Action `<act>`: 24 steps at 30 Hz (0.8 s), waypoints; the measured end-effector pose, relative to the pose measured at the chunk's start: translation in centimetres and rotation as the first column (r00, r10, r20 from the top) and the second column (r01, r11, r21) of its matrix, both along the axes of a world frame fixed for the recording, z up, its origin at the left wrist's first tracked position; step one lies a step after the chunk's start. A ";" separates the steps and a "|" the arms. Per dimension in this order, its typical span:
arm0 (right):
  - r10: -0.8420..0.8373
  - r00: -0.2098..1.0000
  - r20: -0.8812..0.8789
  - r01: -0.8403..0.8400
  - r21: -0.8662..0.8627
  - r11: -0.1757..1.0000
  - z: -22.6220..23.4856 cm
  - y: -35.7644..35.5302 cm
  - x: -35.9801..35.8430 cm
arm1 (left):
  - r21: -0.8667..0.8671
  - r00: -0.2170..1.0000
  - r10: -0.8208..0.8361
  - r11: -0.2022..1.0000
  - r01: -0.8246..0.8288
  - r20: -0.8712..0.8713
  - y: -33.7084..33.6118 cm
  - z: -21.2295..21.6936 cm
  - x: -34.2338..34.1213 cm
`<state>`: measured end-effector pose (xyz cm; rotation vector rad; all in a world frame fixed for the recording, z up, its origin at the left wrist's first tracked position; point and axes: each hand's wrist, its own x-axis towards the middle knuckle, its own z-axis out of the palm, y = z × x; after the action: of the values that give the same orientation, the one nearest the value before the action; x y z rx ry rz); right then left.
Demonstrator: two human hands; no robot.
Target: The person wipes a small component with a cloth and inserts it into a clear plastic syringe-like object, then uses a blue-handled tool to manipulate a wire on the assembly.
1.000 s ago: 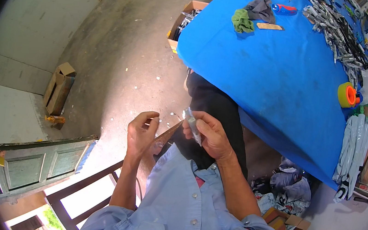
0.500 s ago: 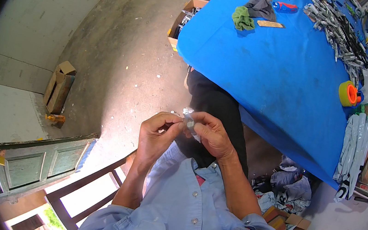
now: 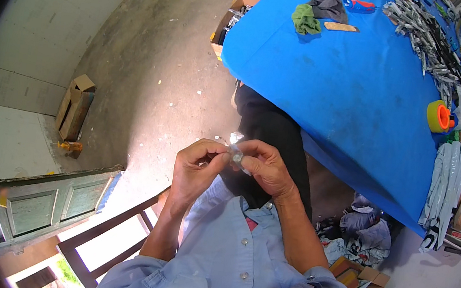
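Observation:
Over my lap, both hands meet at a small shiny, partly see-through wrapper-like piece [image 3: 235, 150]. My right hand [image 3: 269, 171] pinches it between thumb and forefinger, with a pale spot showing through beside the thumb. The thumb and forefinger of my left hand [image 3: 198, 162] press together at the piece's left edge. Whether the left fingertips grip the wrapper itself or something tiny at its edge is too small to make out. The upper end of the piece catches bright light above the fingers.
Ahead right stands a table with a blue cover [image 3: 332, 81], bearing a green rag [image 3: 305, 20], a grey rag [image 3: 329, 5], a heap of silver and black strips [image 3: 424, 44] and a yellow-orange tape roll [image 3: 438, 116]. A cardboard box [image 3: 221, 26] sits beside it. Crumpled bags [image 3: 368, 226] lie below.
The shiny piece has shifted slightly between my fingers, and its upper end now shines brighter. Both hands stay almost in place.

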<state>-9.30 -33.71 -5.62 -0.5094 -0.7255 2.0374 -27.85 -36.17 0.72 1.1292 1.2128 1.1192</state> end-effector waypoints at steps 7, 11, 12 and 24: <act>0.008 1.000 0.006 -0.008 0.003 1.000 -0.7 0.0 0.2 | -0.016 0.999 0.002 1.000 -0.003 -0.039 -0.4 0.3 0.1; 0.005 1.000 -0.003 -0.005 0.008 1.000 -0.8 0.1 0.2 | 0.002 1.000 -0.003 1.000 0.003 0.010 -0.5 0.3 0.2; 0.004 1.000 -0.001 -0.004 0.007 1.000 -0.9 0.0 0.2 | -0.002 1.000 0.011 1.000 -0.011 0.005 -0.5 0.2 0.2; 0.006 0.994 0.106 -0.006 0.000 1.000 -0.2 0.0 0.2 | 0.073 0.992 0.057 0.996 -0.050 -0.111 -0.4 0.4 0.6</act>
<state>-9.13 -33.68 -5.87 -0.6193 -0.7919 2.0277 -27.23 -36.57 1.11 1.2331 1.3064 1.1589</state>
